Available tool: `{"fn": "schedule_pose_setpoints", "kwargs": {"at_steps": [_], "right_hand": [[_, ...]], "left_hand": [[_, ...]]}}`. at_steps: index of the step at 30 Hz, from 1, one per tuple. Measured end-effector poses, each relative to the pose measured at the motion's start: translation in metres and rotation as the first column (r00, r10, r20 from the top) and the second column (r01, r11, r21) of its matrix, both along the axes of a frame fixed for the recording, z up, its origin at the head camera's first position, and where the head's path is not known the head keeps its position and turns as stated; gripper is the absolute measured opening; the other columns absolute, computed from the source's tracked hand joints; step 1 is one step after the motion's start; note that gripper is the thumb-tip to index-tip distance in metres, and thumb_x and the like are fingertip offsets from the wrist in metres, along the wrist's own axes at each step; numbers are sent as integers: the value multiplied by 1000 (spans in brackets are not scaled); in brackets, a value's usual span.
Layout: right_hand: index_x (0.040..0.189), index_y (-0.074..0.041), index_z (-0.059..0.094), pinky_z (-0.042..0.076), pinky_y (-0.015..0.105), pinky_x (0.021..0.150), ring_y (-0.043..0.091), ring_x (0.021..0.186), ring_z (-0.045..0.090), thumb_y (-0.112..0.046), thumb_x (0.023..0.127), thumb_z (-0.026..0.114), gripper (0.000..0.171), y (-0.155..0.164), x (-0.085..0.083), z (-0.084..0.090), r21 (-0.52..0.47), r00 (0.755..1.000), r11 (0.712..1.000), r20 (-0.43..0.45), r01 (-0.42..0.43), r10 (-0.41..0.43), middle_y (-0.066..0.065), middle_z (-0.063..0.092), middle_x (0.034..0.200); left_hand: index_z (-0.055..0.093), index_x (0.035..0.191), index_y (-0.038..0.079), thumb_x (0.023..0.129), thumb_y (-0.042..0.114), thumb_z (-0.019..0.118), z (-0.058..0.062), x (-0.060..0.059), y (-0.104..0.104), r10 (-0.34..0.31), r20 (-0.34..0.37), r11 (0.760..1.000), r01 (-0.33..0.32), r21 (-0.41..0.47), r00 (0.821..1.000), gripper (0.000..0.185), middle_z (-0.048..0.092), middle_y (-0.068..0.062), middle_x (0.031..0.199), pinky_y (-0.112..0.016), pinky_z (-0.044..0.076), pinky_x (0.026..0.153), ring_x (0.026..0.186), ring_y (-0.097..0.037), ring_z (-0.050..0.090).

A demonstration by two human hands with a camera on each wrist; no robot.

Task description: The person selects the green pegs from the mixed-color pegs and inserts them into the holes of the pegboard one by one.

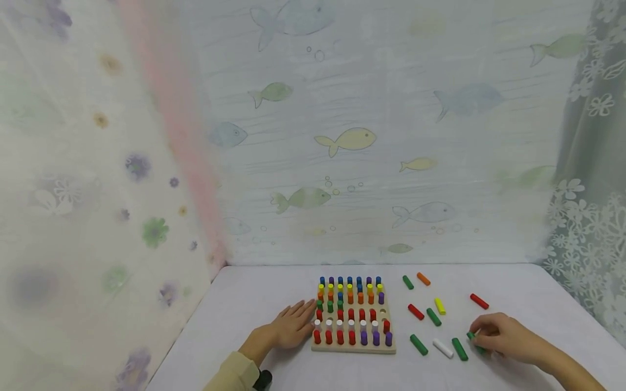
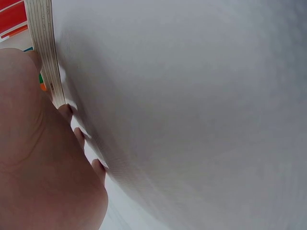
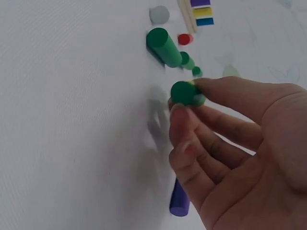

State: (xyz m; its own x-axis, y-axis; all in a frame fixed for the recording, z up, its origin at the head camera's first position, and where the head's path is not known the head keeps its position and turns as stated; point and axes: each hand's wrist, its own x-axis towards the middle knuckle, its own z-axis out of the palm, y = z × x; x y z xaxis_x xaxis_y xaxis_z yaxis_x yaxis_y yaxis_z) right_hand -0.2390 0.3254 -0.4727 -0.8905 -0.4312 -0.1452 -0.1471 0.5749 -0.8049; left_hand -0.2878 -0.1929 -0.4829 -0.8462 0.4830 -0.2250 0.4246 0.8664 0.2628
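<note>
A wooden pegboard (image 1: 353, 351) stands on the table, filled with rows of coloured pegs; bare holes show in its red row and at the right end of the green row. My left hand (image 1: 293, 327) lies flat with fingers extended against the board's left edge. In the left wrist view, the fingertips sit beside the layered wooden side (image 2: 45, 52). To the right of the board, my right hand (image 1: 508, 338) pinches a green peg (image 3: 184, 93) between thumb and fingers. Close by lie another green peg (image 1: 459, 349) and a white peg (image 1: 443, 348).
Loose pegs are scattered right of the board: red (image 1: 416, 311), yellow (image 1: 440, 306), orange (image 1: 423, 279), several green (image 1: 418, 344), and a farther red one (image 1: 480, 301). A purple peg (image 3: 180, 203) shows below the right hand in its wrist view. Patterned cloth (image 1: 352, 217) hangs behind the table.
</note>
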Motion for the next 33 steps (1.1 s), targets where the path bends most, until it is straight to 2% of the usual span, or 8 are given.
{"fn": "schedule_pose_setpoints", "kwargs": {"at_steps": [3, 9, 17, 23, 33], "right_hand": [[112, 12, 64, 53, 27, 58, 13, 71, 60, -10, 98, 62, 26, 0, -2, -1, -70, 999, 998, 51, 7, -3, 8, 69, 88], [119, 13, 61, 55, 30, 66, 19, 78, 62, -16, 102, 61, 33, -8, -2, 0, -114, 991, 991, 116, 75, -62, 6, 71, 93], [125, 13, 56, 57, 31, 70, 19, 80, 63, -18, 104, 60, 38, -17, -3, 2, -208, 988, 977, 150, 54, -22, 8, 72, 94], [124, 12, 55, 60, 34, 75, 22, 85, 66, -18, 103, 62, 38, -30, -3, 11, -254, 988, 966, 153, 39, 1, 10, 73, 98], [125, 14, 55, 60, 35, 75, 28, 86, 68, -17, 101, 64, 40, -49, -6, 18, -257, 995, 965, 95, 50, -26, 13, 73, 95]], "left_hand": [[24, 164, 13, 110, 48, 34, 1, 1, 0, -3, -3, 1000, 3, 1, 1000, 65, 25, -4, 170, -58, 17, 124, 156, -30, 20], [24, 164, 13, 109, 51, 32, -4, 0, -2, -4, -13, 1000, 4, 19, 1000, 67, 24, -4, 170, -59, 16, 124, 156, -31, 19], [25, 164, 14, 109, 47, 36, -5, -1, -2, 15, -11, 1000, -15, 4, 1000, 65, 25, -2, 170, -56, 17, 125, 156, -29, 20], [25, 164, 14, 109, 45, 37, 2, 3, -1, 4, -16, 1000, -4, -4, 1000, 64, 26, -3, 169, -58, 19, 124, 156, -30, 22], [24, 164, 12, 110, 46, 34, -1, 0, -2, -13, -9, 1000, 13, 0, 1000, 65, 25, -5, 170, -59, 17, 124, 156, -32, 20]]}}
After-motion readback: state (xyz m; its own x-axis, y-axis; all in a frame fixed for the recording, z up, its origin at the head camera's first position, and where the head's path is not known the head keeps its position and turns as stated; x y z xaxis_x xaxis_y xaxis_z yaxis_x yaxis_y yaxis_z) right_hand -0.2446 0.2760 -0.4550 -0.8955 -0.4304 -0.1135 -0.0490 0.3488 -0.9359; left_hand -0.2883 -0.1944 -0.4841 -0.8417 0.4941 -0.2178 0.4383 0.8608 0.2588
